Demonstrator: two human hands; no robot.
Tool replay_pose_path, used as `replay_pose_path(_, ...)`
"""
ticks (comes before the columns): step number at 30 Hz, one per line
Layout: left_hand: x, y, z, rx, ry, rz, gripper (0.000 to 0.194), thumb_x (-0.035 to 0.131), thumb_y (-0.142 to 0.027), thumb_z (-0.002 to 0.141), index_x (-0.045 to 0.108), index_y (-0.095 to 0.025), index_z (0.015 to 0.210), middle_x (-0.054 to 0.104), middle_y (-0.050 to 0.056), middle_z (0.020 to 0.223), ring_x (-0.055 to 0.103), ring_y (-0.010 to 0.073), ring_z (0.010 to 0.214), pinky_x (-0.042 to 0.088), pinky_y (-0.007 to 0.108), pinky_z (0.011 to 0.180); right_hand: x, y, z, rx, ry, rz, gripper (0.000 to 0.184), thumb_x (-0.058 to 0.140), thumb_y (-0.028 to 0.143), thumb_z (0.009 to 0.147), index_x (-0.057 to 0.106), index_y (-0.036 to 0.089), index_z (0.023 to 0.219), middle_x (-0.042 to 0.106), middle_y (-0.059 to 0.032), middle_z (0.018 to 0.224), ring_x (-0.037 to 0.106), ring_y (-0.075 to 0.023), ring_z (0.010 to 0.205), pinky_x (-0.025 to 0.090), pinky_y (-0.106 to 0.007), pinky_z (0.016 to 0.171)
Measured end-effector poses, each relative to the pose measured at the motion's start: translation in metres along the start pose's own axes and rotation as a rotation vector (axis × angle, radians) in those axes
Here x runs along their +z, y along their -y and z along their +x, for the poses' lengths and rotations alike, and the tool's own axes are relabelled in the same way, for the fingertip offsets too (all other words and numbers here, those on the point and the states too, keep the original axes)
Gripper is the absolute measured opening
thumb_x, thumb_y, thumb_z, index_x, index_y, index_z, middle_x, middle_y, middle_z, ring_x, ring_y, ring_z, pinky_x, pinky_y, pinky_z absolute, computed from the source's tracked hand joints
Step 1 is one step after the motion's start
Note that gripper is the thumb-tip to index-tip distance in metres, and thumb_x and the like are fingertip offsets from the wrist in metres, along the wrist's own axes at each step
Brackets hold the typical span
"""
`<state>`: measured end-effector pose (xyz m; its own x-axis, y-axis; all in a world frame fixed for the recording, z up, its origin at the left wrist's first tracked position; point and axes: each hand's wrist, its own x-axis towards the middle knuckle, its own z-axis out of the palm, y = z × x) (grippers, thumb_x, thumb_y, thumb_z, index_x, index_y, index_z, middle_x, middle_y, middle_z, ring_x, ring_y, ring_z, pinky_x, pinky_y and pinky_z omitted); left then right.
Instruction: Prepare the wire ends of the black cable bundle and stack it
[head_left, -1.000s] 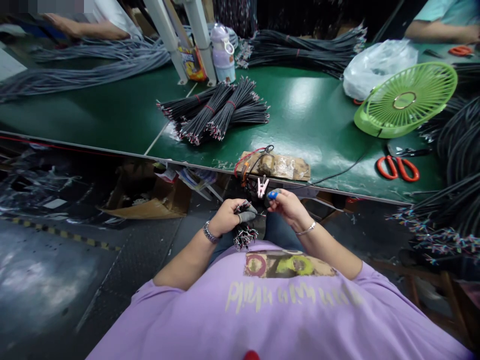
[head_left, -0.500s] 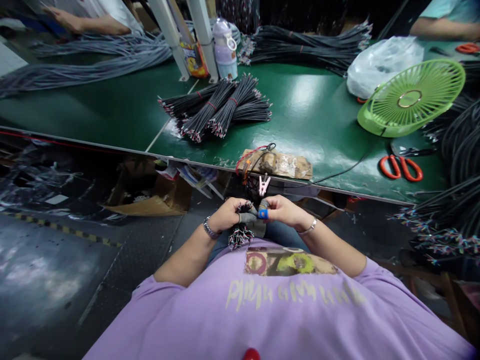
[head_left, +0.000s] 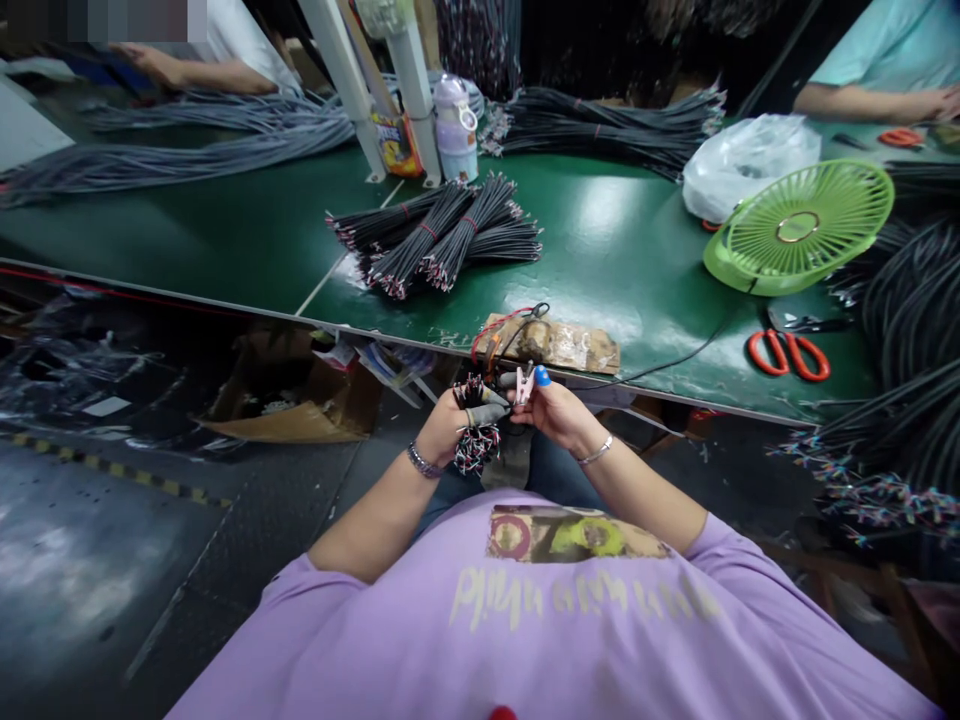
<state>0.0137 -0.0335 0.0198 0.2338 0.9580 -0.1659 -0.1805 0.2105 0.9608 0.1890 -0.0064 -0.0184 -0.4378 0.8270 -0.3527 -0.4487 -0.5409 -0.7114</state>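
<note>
My left hand (head_left: 444, 425) is closed around a bundle of short black cables (head_left: 478, 450), whose stripped ends show white, red and green wires. Grey covers sit on some of its fingers. My right hand (head_left: 559, 412), with a blue cover on the thumb, is at the pink clip (head_left: 523, 386) by the table edge. Its thumb and fingers close about the clip; a thin dark strand runs between the two hands, though its end is hard to make out. Behind the clip, a taped wooden block (head_left: 577, 345) with red and black leads lies on the table edge.
Tied black cable bundles (head_left: 450, 235) lie on the green table (head_left: 240, 230). To the right are a green fan (head_left: 799, 228), orange-handled scissors (head_left: 787, 352), a plastic bag (head_left: 750, 165) and long cables (head_left: 915, 310). A bottle (head_left: 455, 130) stands behind. Two people sit across the table.
My right hand has moved up from beside the left hand's fingers to the pink clip, its thumb now raised. My left hand still holds the cables. The view has shifted slightly.
</note>
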Motion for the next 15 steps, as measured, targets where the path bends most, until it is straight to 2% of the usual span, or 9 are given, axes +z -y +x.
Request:
replay_pose_path(8, 0.003, 0.010, 0.004, -0.048, -0.031, -0.041, 0.023, 0.080, -0.026, 0.054, 0.068, -0.011, 0.067, 0.063, 0.000, 0.058, 0.052, 0.0088, 0.051, 0.041, 0.023, 0.054, 0.008, -0.005, 0.007, -0.038, -0.097, 0.144, 0.036, 0.058, 0.052, 0.081, 0.065, 0.017, 0.081, 0.065, -0.0007, 0.067, 0.060, -0.0104, 0.059, 0.050, -0.023, 0.057)
replay_pose_path(11, 0.005, 0.012, 0.006, -0.029, -0.032, -0.016, 0.024, 0.081, -0.026, 0.053, 0.068, -0.012, 0.067, 0.064, 0.000, 0.062, 0.055, 0.0101, 0.056, 0.043, 0.024, 0.057, 0.011, -0.006, 0.008, -0.068, -0.101, 0.174, 0.034, 0.061, 0.050, 0.080, 0.066, 0.016, 0.080, 0.064, -0.0007, 0.066, 0.058, -0.0100, 0.057, 0.049, -0.022, 0.057)
replay_pose_path(15, 0.007, 0.011, 0.007, -0.023, -0.035, 0.003, 0.023, 0.081, -0.026, 0.054, 0.068, -0.012, 0.067, 0.065, 0.001, 0.063, 0.055, 0.0104, 0.056, 0.043, 0.024, 0.057, 0.012, -0.008, 0.006, -0.056, -0.097, 0.177, 0.039, 0.058, 0.054, 0.080, 0.065, 0.016, 0.084, 0.065, -0.0014, 0.067, 0.059, -0.0104, 0.058, 0.048, -0.021, 0.055)
